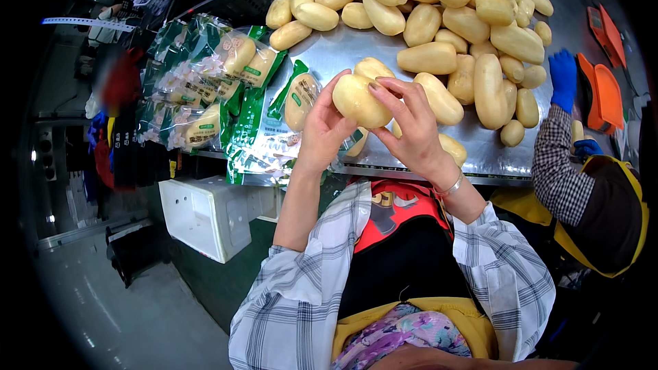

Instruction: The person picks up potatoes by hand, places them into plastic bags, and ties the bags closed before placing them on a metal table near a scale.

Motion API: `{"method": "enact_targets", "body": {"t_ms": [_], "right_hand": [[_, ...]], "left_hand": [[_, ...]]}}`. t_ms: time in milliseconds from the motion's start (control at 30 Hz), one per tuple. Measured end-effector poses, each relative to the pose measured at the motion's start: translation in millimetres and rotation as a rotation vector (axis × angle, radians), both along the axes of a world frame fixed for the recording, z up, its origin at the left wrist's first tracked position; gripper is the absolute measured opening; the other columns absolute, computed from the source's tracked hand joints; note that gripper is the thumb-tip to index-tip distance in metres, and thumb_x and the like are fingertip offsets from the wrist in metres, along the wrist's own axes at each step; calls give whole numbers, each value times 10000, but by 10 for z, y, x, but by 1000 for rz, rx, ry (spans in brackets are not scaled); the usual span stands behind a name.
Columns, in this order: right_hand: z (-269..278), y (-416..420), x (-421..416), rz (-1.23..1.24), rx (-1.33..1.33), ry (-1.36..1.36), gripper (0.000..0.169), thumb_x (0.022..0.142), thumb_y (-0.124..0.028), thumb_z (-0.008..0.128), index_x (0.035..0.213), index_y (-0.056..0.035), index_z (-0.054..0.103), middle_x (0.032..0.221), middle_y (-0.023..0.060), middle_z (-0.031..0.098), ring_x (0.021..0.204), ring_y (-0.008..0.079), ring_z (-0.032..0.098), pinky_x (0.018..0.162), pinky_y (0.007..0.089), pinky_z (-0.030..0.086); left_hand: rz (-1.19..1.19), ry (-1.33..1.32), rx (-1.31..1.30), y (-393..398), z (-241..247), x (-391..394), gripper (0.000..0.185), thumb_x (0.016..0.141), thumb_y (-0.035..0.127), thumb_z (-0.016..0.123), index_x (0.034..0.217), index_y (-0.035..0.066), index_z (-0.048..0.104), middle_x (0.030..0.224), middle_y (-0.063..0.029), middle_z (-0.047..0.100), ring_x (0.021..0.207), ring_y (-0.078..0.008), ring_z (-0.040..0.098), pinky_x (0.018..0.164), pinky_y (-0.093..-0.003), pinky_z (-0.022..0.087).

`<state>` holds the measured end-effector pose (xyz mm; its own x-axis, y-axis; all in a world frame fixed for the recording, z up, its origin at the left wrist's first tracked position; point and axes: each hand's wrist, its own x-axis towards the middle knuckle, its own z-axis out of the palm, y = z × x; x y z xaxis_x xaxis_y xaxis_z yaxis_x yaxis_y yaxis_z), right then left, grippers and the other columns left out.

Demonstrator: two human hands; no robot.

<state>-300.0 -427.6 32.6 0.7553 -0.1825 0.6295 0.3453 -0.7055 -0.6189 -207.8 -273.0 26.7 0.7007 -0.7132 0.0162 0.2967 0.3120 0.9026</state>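
Note:
A pale yellow lotus root section point(361, 101) is held between my two hands above the metal table. My left hand point(325, 131) grips its left side, with the thumb below. The fingertips of my right hand point(419, 131) rest on its right side. A second root section point(374, 68) shows just behind it; whether it is held too or lies on the table, I cannot tell. Left of my hands lies a clear and green plastic bag with a root section point(300, 100) inside. More loose root sections point(438, 97) lie right beside my right hand.
A large heap of lotus root sections point(452, 20) covers the back of the steel table point(344, 51). Filled printed bags point(195, 82) pile up at left. A white foam box point(205, 216) stands below. At right, a co-worker's blue-gloved hand point(563, 77) is near orange scales point(601, 95).

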Motion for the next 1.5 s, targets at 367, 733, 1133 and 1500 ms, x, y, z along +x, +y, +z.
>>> {"method": "enact_targets", "body": {"t_ms": [367,733,1133,1500], "right_hand": [[-87,-36,-157,-117,83,322,583,713,-28,749,1256,-58,539,1247,155,487,1083,337,515,907,400,467],[-483,-61,-927,-376,51,527,459,710,-3,718,1142,-45,571,1148,161,544,1052,353,522,914,430,440],[-1155,-484,-1474,-481,-67,849,798,658,-142,800,1359,-92,422,1314,197,448,1156,384,447,960,460,408],[-1437,-626,-1401,-526,2,758,840,623,-214,832,1352,-83,436,1234,152,487,1073,344,475,915,439,390]], "left_hand": [[-111,572,-156,117,-372,708,532,946,201,556,1380,-22,345,1392,-236,423,1270,-475,426,1078,-533,388],[-12,462,-574,432,350,3902,722,980,347,469,1439,-95,130,1493,-307,226,1401,-421,236,1164,-510,251],[-299,-18,492,-509,-683,543,197,918,122,615,1066,-7,613,1005,-113,659,887,-216,669,794,-340,551],[-341,-1094,929,-789,-1470,-463,780,689,101,793,1365,59,406,1317,-224,422,1203,-382,451,1008,-439,397]]}}
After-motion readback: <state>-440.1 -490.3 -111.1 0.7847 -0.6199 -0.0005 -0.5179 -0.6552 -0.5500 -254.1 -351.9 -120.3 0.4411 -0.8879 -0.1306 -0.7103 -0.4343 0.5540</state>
